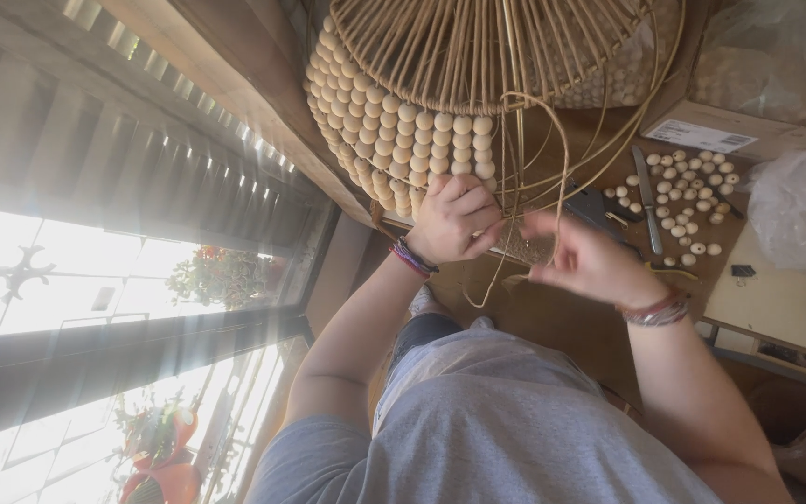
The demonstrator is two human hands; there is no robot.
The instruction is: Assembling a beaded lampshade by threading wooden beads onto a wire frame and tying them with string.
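The left hand (454, 219) grips the light, bendy cane frame (478, 56) by its beads (403, 131). The right hand (585, 261) pinches a thin, stiff cane strand (562, 168).

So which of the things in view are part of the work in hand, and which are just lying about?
In use:
left hand on the beaded cane frame
right hand pinching a cane strand
loose wooden beads

Lying about:
knife
plastic bags
cardboard box
potted plants outside the window

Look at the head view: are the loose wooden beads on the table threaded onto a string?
No: the loose wooden beads lie scattered singly on the table, beside a knife.
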